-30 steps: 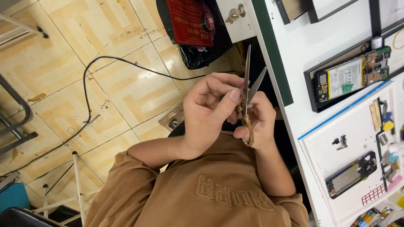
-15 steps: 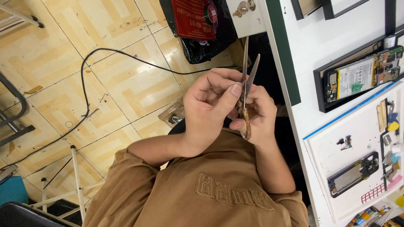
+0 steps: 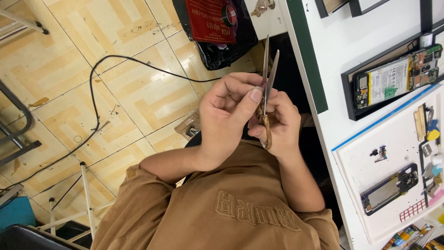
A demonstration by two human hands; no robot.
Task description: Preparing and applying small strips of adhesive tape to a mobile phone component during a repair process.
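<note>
Scissors (image 3: 267, 88) are sitting in both hands over the person's lap, just off the white table's (image 3: 342, 55) green-trimmed edge, with the floor tiles below. Blades are pointing away from the body and standing slightly apart in a narrow V; the brownish handle loop is poking out under the right hand (image 3: 277, 122). Left hand (image 3: 226, 118) is curling over from the other side, its thumb (image 3: 253, 96) pressing near the pivot; both hands' fingers are closed around the scissors, right ones on the handle, left ones about the blade base. Likely handling: rigid metal, light to moderate weight, smooth and a bit slippery on the blades, sharp at edges and tips, not fragile. Best hold looks like the handle loops or the flat sides near the pivot, keeping off the cutting edges. An opened phone (image 3: 393, 81) is lying in a black tray on the table, well apart.
</note>
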